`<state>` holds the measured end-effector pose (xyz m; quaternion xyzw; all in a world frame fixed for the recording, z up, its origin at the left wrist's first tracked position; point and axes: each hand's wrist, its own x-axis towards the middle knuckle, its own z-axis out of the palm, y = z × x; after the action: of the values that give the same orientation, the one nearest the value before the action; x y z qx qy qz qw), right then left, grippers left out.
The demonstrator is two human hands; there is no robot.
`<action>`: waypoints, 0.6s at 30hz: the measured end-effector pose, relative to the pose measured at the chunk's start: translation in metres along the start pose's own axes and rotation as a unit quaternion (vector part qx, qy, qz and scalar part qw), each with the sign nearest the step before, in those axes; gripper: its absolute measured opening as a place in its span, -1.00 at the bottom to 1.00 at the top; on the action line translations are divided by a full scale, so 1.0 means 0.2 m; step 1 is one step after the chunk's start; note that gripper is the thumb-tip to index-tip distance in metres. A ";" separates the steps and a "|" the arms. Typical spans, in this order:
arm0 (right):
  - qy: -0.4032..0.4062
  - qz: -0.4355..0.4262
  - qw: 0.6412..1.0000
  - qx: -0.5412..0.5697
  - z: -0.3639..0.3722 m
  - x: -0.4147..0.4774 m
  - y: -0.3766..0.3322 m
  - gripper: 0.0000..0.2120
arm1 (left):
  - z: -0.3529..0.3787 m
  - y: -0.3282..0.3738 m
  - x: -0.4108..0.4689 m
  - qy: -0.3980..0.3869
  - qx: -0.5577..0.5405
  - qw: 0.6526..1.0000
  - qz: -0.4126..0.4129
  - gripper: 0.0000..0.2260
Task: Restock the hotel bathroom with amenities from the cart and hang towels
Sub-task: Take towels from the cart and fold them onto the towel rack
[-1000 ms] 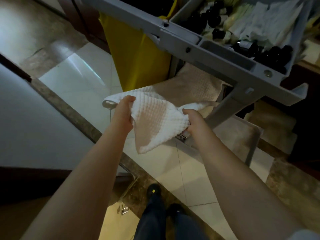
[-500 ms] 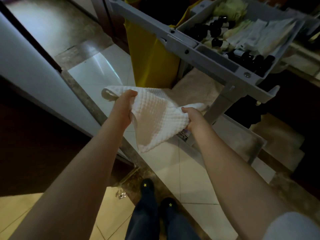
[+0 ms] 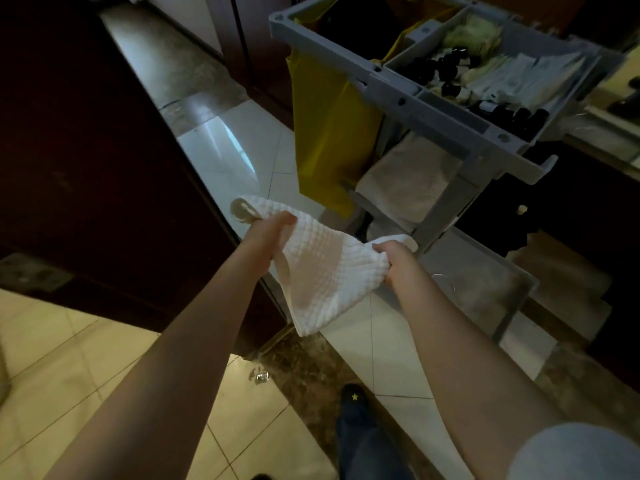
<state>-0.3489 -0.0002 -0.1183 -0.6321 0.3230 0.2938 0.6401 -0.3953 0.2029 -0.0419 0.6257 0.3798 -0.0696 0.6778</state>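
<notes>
Pale glossy floor tiles (image 3: pixel 239 150) ran up the middle of the view, bordered by a brown stone strip; yellowish tiles lay at lower left. Dark panel (image 3: pixel 86 150) filled the left side (door or wall, could not tell).

Grey cart (image 3: pixel 460 123) stood at upper right, its top tray tilted in the wide-angle view. Yellow bag (image 3: pixel 325 133) hung from the cart's left end, reaching nearly to the floor. Folded towels (image 3: pixel 408 178) sat stacked on the shelf under the tray.

White waffle-weave towel (image 3: pixel 325 268) was off the cart, held in the air over the tiles, just in front of the cart's lower shelf. It was stretched between both hands and drooped to a point below them.

- left hand (image 3: pixel 268 233): fist clenched round the towel's upper left corner, a loop of hem sticking out past it.
- right hand (image 3: pixel 398 261): fingers curled tight on the opposite corner.

Tray contents: dark-capped bottles (image 3: pixel 433 69) towards the left, pale wrapped packets (image 3: pixel 530 77) to their right, more dark bottles at the near edge.

One dark shoe (image 3: pixel 354 396) with a small yellow star showed at the bottom, on the stone strip.
</notes>
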 end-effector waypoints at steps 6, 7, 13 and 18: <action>0.027 -0.023 0.999 0.002 0.08 -0.17 0.23 -0.62 | -0.23 -0.12 -0.16 -0.067 -0.037 0.997 0.010 -0.74; 0.028 -0.022 0.999 -0.006 0.09 -0.20 0.28 -0.63 | -0.28 -0.15 -0.19 -0.084 -0.035 0.996 0.021 -0.81; 0.029 -0.018 0.995 -0.095 0.32 -0.38 0.47 -0.74 | -0.64 -0.26 -0.39 -0.126 -0.002 0.989 0.076 -0.81; 0.025 0.012 0.981 -0.194 0.65 -0.56 0.67 -0.64 | -1.05 -0.37 -0.51 -0.143 0.044 0.987 0.061 -0.51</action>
<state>-0.5175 0.1368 -0.1146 -0.7478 0.2831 0.3423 0.4934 -0.5986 0.3384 -0.0248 0.6606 0.2368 -0.1330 0.6999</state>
